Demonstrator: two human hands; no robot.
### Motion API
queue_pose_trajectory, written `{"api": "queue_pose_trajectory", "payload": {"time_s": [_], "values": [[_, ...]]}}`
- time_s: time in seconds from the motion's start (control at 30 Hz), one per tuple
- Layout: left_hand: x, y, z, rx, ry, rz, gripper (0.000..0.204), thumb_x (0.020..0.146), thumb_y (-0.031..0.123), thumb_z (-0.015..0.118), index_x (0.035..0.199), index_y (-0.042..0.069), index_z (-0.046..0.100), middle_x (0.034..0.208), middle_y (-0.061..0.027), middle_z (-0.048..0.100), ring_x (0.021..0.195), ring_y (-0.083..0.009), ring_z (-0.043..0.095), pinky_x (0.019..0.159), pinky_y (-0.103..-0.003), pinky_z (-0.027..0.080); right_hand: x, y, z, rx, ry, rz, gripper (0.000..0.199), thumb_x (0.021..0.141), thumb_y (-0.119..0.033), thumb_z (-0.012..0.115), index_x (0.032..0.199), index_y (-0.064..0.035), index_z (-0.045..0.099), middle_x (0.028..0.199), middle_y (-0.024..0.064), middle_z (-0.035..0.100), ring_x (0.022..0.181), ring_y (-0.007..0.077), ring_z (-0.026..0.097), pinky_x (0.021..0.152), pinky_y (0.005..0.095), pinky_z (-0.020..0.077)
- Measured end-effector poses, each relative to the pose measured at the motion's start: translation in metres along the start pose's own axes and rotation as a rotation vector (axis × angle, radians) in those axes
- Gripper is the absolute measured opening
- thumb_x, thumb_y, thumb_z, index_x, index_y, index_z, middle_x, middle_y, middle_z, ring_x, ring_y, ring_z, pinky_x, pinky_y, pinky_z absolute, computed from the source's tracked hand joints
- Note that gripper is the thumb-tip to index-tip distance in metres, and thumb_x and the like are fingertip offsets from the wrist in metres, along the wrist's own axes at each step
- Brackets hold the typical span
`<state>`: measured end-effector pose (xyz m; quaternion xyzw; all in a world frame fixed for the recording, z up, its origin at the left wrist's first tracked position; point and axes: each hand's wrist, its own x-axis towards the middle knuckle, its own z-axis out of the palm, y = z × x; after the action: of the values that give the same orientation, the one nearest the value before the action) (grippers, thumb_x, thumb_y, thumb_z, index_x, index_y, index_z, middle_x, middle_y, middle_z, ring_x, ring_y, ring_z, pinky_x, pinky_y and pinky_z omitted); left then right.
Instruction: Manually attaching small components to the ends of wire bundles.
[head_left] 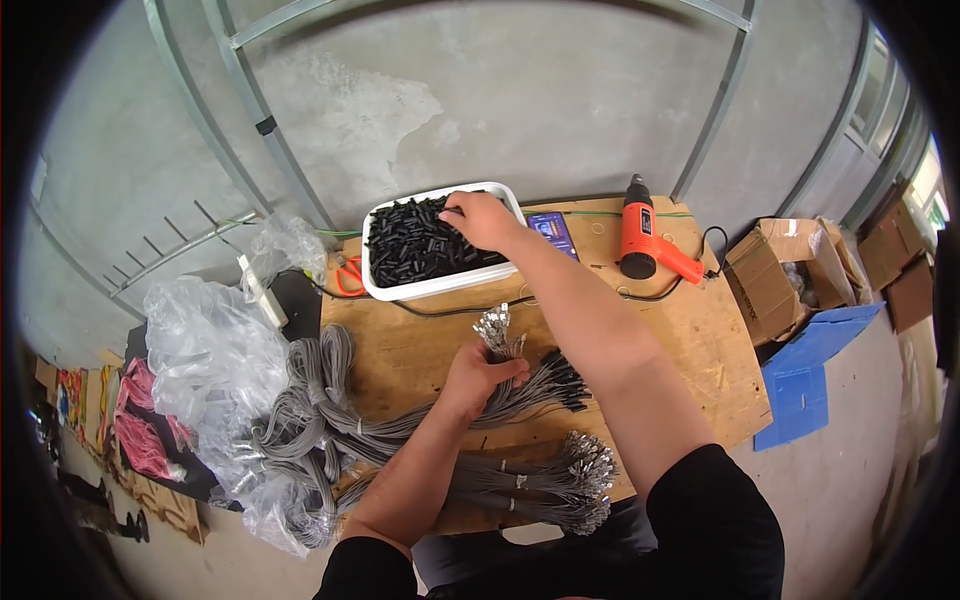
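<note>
"Right hand (pixel 484 222) of mine is over the white tub (pixel 440 286), fingers curled, their tips down among the short black pieces (pixel 408 247)."

"Pinching one?"

"I can't tell. Thumb and finger look close together, but anything between them is too small and dark to make out."

"Where is the tub?"

"Along the back edge of the table (pixel 690 365), toward the back left corner, its long side running roughly with that edge."

"And your left hand (pixel 478 380)?"

"Wrapped around a bunch of silver-tipped cables (pixel 495 328), thumb across it, with the tips standing out of my fist."

"Which way does the bunch lie from the right hand?"

"Toward me, between the tub and the table's front edge. I'd judge everything turns on that: its long axis at the tips points to the back edge, so those ends face the tub and stand just short of its front wall. My right hand is the nearer to the pieces."

"How are your arms?"

"Right forearm (pixel 580 305) slants in from the front right of the table, nearly straight. Left forearm (pixel 420 462) comes over the front left part, lower and shorter in reach, angled inward to the bunch."
</note>
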<state>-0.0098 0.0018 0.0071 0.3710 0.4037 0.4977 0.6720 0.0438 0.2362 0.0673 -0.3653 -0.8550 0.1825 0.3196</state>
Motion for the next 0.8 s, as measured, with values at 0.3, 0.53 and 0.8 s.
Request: {"api": "queue_pose_trajectory", "payload": {"time_s": [0.3, 0.53, 0.8], "values": [[-0.001, 0.0, 0.001, -0.011, -0.006, 0.018, 0.005, 0.081, -0.005, 0.069, 0.083, -0.004, 0.065, 0.074, -0.0102, 0.066, 0.065, -0.0158, 0.061, 0.063, -0.028, 0.048, 0.004, -0.001, -0.009, 0.041, -0.053, 0.038, 0.026, 0.089, -0.029, 0.071, 0.095, -0.0029, 0.071, 0.09, 0.0174, 0.071, 0.083, 0.0332, 0.068, 0.077, 0.0403, 0.0525], [-0.002, 0.003, 0.0, -0.007, -0.008, 0.022, 0.005, 0.081, -0.005, 0.069, 0.083, -0.004, 0.064, 0.074, -0.0102, 0.066, 0.065, -0.0158, 0.061, 0.064, -0.028, 0.047, 0.011, 0.002, -0.008, 0.763, -0.075, 0.563, 0.031, 0.097, -0.032, 0.063, 0.092, -0.0017, 0.066, 0.074, 0.005, 0.059, 0.058, 0.015, 0.049, 0.05, 0.0293, 0.0406], [-0.002, 0.002, -0.003, 0.003, 0.0, -0.005, 0.009, 0.081, -0.005, 0.07, 0.086, -0.003, 0.063, 0.076, -0.0101, 0.066, 0.067, -0.0172, 0.062, 0.067, -0.03, 0.048, 0.012, 0.005, -0.006, 1.789, 0.092, 0.967, 0.025, 0.103, -0.023, 0.048, 0.097, -0.0005, 0.056, 0.075, 0.0053, 0.052, 0.059, 0.0108, 0.045, 0.043, 0.0185, 0.0341]]}}
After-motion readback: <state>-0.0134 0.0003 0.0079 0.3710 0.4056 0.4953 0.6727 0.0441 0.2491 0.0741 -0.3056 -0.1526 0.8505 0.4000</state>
